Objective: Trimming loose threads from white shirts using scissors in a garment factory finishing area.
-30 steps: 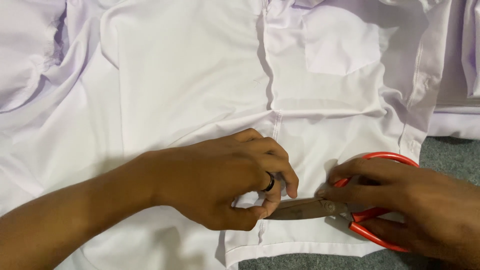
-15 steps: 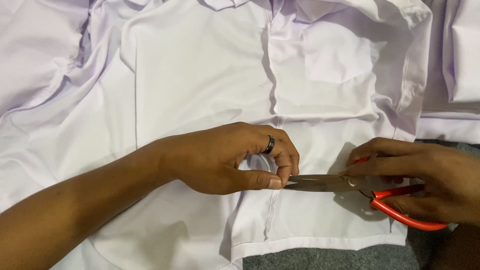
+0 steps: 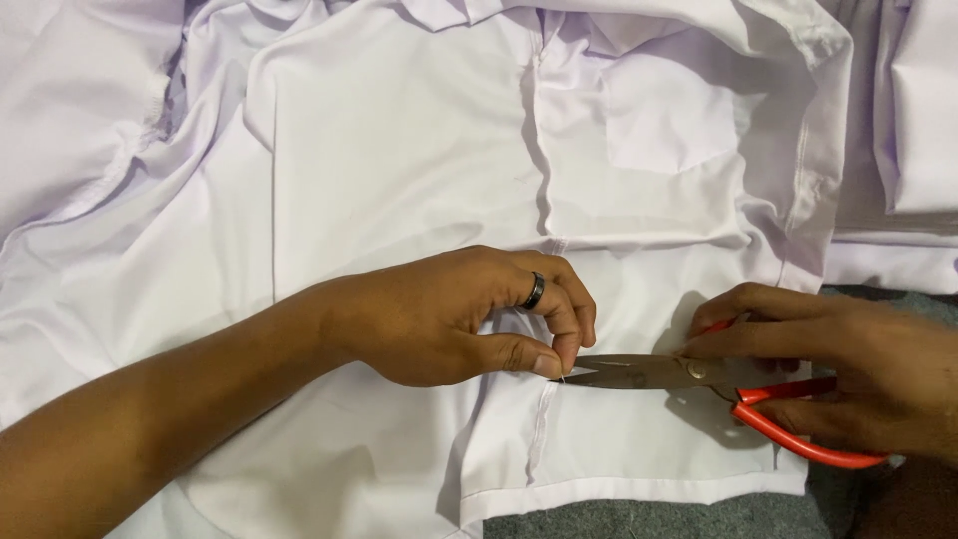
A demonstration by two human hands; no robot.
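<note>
While flat: one shirt (image 3: 399, 170), one scissors (image 3: 699, 384).

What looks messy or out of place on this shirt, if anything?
A loose thread sticks out at the placket of the white shirt; the left hand pinches it at the scissors tips held by the right hand. Nothing else stands out.

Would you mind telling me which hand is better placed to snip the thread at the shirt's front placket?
The right hand, probably: it already holds the red-handled scissors, whose tips sit at the thread. The left hand is busy pinching that thread taut against the white shirt.
</note>
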